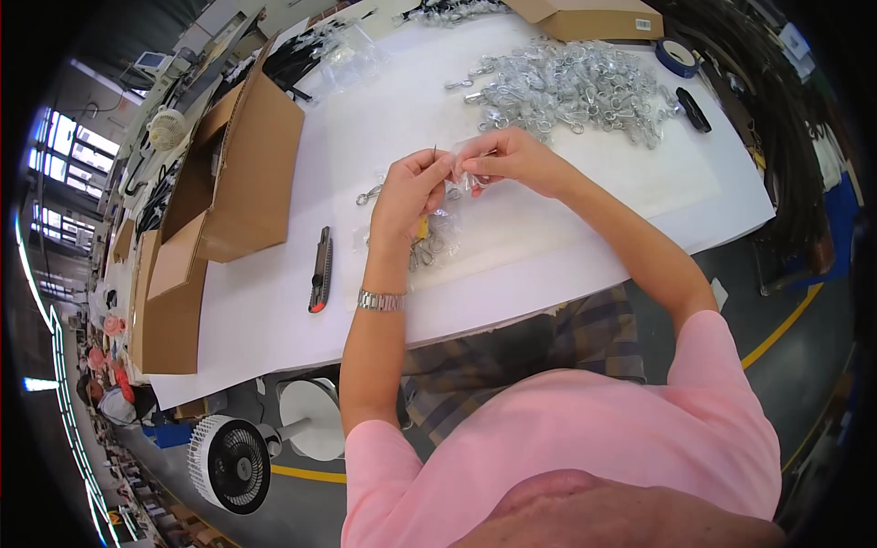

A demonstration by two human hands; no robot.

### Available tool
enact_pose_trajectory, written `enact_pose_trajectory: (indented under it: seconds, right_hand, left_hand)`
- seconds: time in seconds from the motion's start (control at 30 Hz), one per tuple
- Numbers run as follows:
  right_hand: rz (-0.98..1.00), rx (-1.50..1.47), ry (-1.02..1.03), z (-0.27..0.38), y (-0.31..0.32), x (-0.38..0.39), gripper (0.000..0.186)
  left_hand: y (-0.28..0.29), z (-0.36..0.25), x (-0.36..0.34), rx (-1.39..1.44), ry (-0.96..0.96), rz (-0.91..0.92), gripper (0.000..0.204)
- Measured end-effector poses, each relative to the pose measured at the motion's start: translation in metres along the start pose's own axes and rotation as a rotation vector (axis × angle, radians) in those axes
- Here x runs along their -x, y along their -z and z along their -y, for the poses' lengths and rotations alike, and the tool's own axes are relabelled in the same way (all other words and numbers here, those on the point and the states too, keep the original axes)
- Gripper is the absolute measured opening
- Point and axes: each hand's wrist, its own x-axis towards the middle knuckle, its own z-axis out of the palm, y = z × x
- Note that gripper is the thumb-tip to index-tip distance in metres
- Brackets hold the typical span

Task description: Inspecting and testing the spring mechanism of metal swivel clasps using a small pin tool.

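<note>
My left hand (413, 194) and my right hand (519, 161) meet over the white table, fingertips pinched together. Between them is a small clear plastic bag (467, 180), gripped from both sides; what it contains is too small to make out. Below my left hand lies a small group of metal clasps (422, 256), some in clear film. A yellow thing (422, 227) shows beside my left wrist, partly hidden, its kind unclear. Beyond my right hand spreads a big heap of bagged metal clasps with rings (575, 87).
A cardboard box (251, 169) stands open at the left, with a box cutter (321, 269) beside it. Blue tape (676, 57), a black object (693, 110) and another carton (594, 20) sit far right. A fan (233, 464) stands below the table's left edge.
</note>
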Motion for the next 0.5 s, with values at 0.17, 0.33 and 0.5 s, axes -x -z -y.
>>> enact_pose_trajectory:
  seconds: [0.17, 0.33, 0.5]
  right_hand:
    - [-0.028, 0.083, -0.027, 0.002, 0.003, 0.003, 0.023]
    - [-0.135, -0.061, -0.097, -0.009, 0.014, -0.003, 0.027]
    - [-0.254, -0.131, -0.159, -0.004, 0.015, -0.002, 0.029]
  left_hand:
    - [0.003, 0.001, 0.001, 0.039, 0.028, 0.091, 0.014]
    - [0.002, -0.01, 0.0, 0.032, 0.052, 0.028, 0.013]
    - [0.004, -0.012, 0.004, 0.064, -0.097, -0.133, 0.014]
